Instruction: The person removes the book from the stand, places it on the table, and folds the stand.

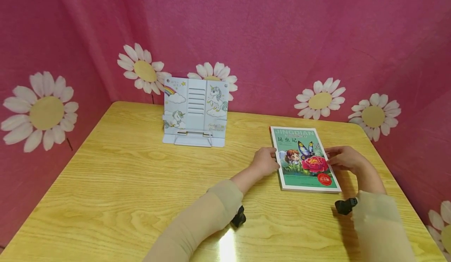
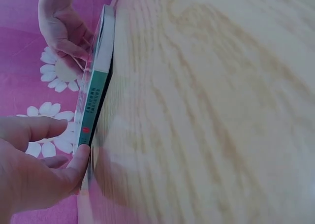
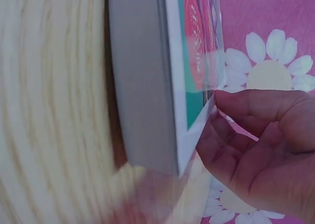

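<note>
A paperback book (image 1: 303, 160) with a green picture cover of a butterfly, a red flower and a cartoon child lies face up on the right of the table. At its left edge my left hand (image 1: 264, 162) holds the spine side; in the left wrist view a fingertip (image 2: 81, 160) meets the lower part of the spine. My right hand (image 1: 347, 158) grips the opposite edge, with thumb and fingers drawn together at the cover's side in the right wrist view. A dark shadow shows beneath the page block (image 3: 142, 86).
A white unicorn-patterned book stand (image 1: 195, 113) stands upright at the back, left of centre. The wood-grain table (image 1: 141, 199) meets a pink curtain (image 1: 246, 27) printed with large daisies behind and at both sides. Black wrist devices hang under both sleeves.
</note>
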{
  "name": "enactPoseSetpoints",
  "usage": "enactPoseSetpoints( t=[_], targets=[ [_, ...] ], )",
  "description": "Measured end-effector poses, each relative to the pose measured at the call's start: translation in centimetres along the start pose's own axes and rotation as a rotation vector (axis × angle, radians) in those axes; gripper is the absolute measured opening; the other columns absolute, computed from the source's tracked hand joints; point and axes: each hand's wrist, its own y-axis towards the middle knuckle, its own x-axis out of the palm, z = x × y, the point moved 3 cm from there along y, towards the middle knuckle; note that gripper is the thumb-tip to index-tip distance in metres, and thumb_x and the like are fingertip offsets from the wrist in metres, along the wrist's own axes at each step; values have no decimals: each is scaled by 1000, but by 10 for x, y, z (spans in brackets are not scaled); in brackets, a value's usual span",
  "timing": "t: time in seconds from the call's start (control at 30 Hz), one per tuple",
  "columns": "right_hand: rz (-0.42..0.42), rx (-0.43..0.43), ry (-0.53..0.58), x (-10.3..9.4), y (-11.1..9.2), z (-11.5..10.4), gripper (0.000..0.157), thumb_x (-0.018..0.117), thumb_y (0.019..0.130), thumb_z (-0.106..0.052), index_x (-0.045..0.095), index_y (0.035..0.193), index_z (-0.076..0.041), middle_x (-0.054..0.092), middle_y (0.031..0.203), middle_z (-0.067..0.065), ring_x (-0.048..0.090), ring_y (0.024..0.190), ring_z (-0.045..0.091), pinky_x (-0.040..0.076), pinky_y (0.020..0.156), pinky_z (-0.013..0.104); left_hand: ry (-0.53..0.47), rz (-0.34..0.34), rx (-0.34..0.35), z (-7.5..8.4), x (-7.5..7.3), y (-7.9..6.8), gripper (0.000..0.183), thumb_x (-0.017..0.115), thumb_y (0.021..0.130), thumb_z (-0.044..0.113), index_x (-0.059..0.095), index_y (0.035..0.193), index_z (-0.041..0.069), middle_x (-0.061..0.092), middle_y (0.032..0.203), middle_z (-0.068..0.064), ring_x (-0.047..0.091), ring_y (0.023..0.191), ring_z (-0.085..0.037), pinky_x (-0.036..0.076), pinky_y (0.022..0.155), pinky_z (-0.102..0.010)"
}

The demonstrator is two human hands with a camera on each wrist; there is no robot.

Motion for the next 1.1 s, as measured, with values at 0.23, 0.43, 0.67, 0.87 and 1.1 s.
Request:
enactPoseSetpoints(
  t=[0.23,0.43,0.67,0.87,1.1],
  targets=[
    [-19,7,23,1,-8,-12,67,52,97,-30,24,145,7,42,135,31,57,101,23,52,89,38,-61,-3,-45,-1,-1,-5,50,66,85,10,53,133,3,59,127,-11,54,118,-20,48,92,-29],
    [-26,-2,-41,1,-15,-21,80,49,96,-43,13,147,6,32,140,35,50,117,42,49,92,47,-148,-38,-73,1,-7,-16,54,63,88,13,45,139,4,55,133,-10,51,122,-22,48,94,-32],
    [32,-73,-132,2,-28,-42,87,50,93,-51,15,146,8,28,141,38,43,122,49,45,94,53,-187,-94,-15,10,-20,-31,50,62,90,14,48,138,8,54,134,-8,55,116,-22,51,84,-30],
    [87,-170,-137,7,-41,-65,84,49,93,-51,19,146,7,36,138,37,44,120,49,45,94,54,-119,-133,40,16,-34,-44,49,62,91,21,49,137,10,53,136,-4,54,118,-20,51,86,-28],
    [170,-251,-100,16,-53,-90,74,48,95,-47,25,146,2,41,137,32,49,118,45,48,92,49,-33,-125,117,18,-54,-59,54,61,92,28,46,140,11,52,138,-2,53,120,-19,48,93,-29]
  ],
)
